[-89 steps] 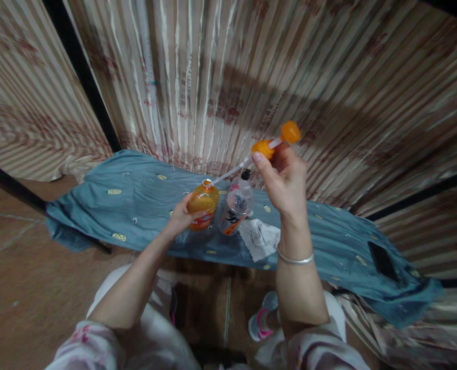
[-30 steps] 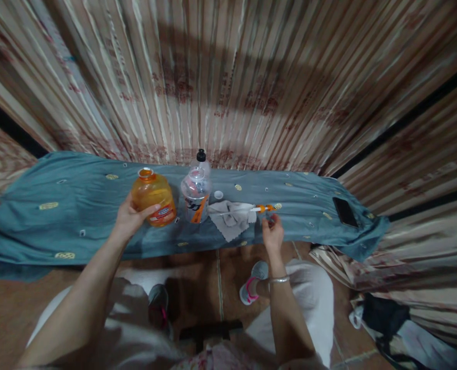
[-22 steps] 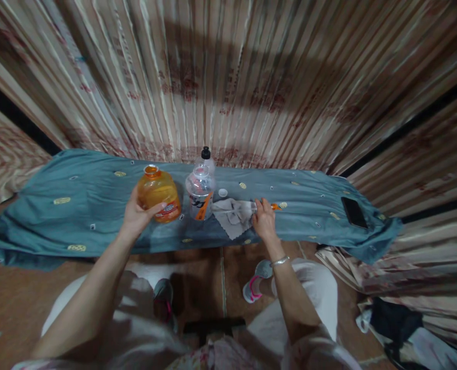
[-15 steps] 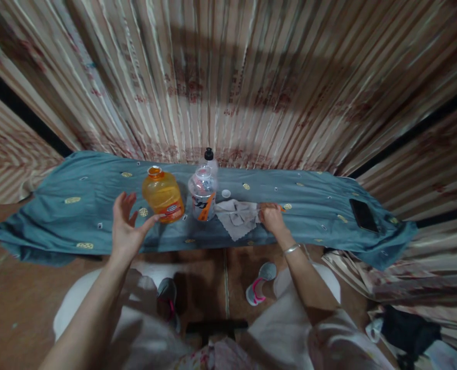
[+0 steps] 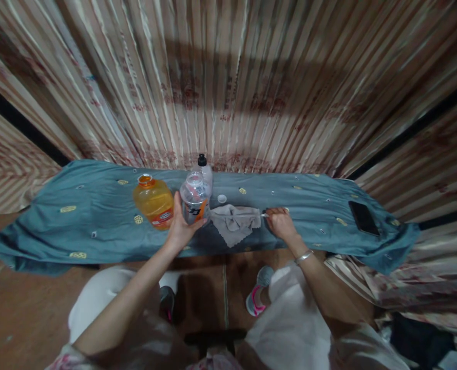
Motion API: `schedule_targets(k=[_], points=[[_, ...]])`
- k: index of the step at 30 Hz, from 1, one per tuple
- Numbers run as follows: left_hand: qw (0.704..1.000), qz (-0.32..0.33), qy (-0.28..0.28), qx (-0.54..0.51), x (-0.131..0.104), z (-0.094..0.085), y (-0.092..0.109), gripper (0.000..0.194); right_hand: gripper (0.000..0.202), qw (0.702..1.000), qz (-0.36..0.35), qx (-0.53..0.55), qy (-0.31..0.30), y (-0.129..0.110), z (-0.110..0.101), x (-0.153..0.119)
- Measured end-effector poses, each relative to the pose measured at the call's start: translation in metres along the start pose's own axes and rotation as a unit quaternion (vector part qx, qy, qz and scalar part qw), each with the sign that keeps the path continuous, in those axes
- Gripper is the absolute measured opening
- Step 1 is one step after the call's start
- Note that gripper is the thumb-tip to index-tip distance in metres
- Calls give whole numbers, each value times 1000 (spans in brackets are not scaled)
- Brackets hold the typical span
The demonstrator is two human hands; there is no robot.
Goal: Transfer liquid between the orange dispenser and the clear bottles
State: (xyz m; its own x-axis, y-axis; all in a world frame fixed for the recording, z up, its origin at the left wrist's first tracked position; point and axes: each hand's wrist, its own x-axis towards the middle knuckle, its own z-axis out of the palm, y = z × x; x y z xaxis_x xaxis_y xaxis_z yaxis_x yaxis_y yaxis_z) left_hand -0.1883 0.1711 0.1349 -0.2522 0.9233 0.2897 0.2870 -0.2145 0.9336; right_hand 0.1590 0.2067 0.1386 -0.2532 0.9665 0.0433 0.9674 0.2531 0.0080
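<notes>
Perhaps a sideways pull by the right grip [image 5: 279, 223], curled around one end of a pale tube [image 5: 263, 215], would drag the cloth [image 5: 233, 232] beneath. The left grip [image 5: 183, 229], wrapped about the clear bottle [image 5: 194, 198] on the desk [image 5: 109, 226], might dent its wall by squeezing. A leftward slip could spill the uncapped orange bottle [image 5: 154, 202] beside; a push back, topple the black-capped bottle [image 5: 206, 173] behind.

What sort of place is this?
Probably a room in a home, though I can't be certain: a striped curtain hangs behind a blue cloth with a phone lying on it.
</notes>
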Motion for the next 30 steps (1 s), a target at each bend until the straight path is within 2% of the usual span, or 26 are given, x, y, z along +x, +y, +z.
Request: schedule_targets(k=[5, 9, 12, 15, 20, 25, 30], points=[[1000, 16, 18, 4, 25, 11, 2, 127, 45, 999, -16, 39, 22, -17, -3, 20], [999, 20, 38, 12, 33, 13, 2, 111, 45, 996, -49, 77, 21, -48, 0, 46], [999, 5, 33, 9, 35, 12, 1, 95, 46, 995, -52, 86, 14, -59, 4, 51], [1000, -3, 30, 0, 34, 12, 2, 83, 50, 998, -19, 67, -2, -49, 8, 38], [1000, -14, 28, 4, 35, 12, 5, 76, 50, 998, 59, 5, -35, -11, 10, 13], [999, -18, 27, 0, 36, 13, 4, 79, 39, 996, 47, -15, -75, 12, 3, 6], [999, -15, 30, -7, 36, 15, 3, 79, 39, 996, 54, -14, -69, 24, -9, -9]])
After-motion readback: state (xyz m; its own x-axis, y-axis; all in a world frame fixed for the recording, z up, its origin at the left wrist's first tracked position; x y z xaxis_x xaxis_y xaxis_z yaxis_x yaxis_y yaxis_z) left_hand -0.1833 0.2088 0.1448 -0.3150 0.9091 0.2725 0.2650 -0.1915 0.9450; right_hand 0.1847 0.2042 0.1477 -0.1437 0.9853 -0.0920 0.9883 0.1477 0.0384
